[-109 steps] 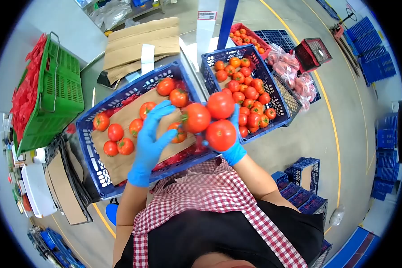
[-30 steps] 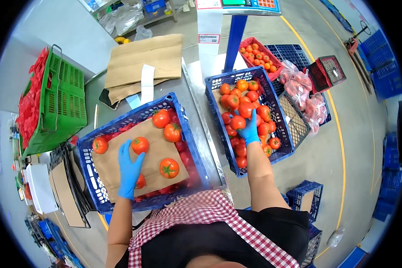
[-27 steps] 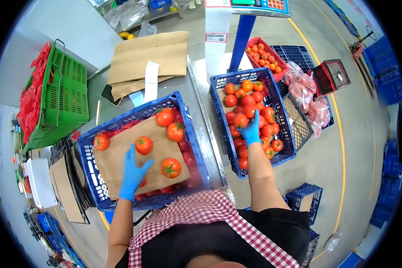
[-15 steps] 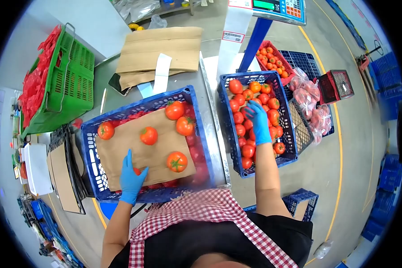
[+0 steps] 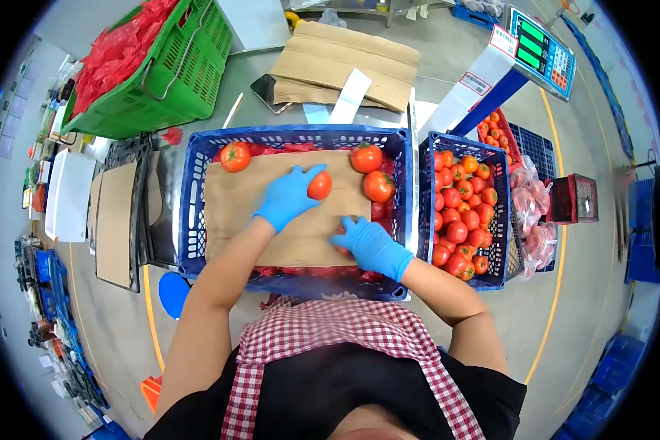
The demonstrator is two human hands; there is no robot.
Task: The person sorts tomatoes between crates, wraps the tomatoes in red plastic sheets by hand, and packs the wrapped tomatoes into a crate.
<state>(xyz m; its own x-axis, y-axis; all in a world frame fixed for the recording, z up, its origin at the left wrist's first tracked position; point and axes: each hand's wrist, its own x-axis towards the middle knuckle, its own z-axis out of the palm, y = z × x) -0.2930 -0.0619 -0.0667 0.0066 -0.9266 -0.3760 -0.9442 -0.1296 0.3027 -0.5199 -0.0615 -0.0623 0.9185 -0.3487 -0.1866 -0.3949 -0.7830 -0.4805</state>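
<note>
My left hand [image 5: 290,196], in a blue glove, closes its thumb and fingers around a red tomato [image 5: 320,185] over the middle of a brown cardboard sheet [image 5: 271,242]. The sheet lies inside a large blue crate [image 5: 293,136]. Nearer to me on the right, my gloved right hand [image 5: 374,246] curls over another tomato [image 5: 340,246], mostly hidden by the fingers. At the sheet's far left corner sits a single tomato [image 5: 235,156]. Two more, a far tomato [image 5: 367,158] and a nearer tomato [image 5: 379,186], sit at its right. Red wrapping shows around the sheet's edges.
A narrower blue crate [image 5: 500,253] full of tomatoes stands to the right, below a scale [image 5: 541,55]. Flattened cardboard [image 5: 348,59] and a phone [image 5: 265,94] lie behind. A green basket [image 5: 161,81] of red bags stands back left. Bagged tomatoes [image 5: 532,202] are further right.
My right hand has left the narrower crate and come onto a tomato on the sheet. My left hand has moved from the sheet's near edge to the middle tomato. The view has turned.
</note>
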